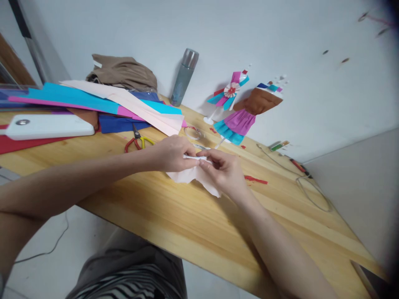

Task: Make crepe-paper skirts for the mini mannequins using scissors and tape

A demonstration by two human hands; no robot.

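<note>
Both my hands meet over the middle of the wooden table (187, 224). My left hand (173, 153) and my right hand (225, 171) are closed in a pinch on a piece of pale pink crepe paper (193, 173). The paper's top edge is gathered into a tight fold between my fingertips, and its loose lower part hangs onto the table. A roll of clear tape (193, 133) lies just beyond my hands. Scissors with red and yellow handles (137, 141) lie to the left of my left hand.
Sheets of coloured paper (93, 104) are stacked at the back left, with a white power bank (46, 126) on them. A grey flask (183, 77) and two small paper-dressed figures (246, 110) stand by the wall. A cable (311, 191) and red scraps lie at the right.
</note>
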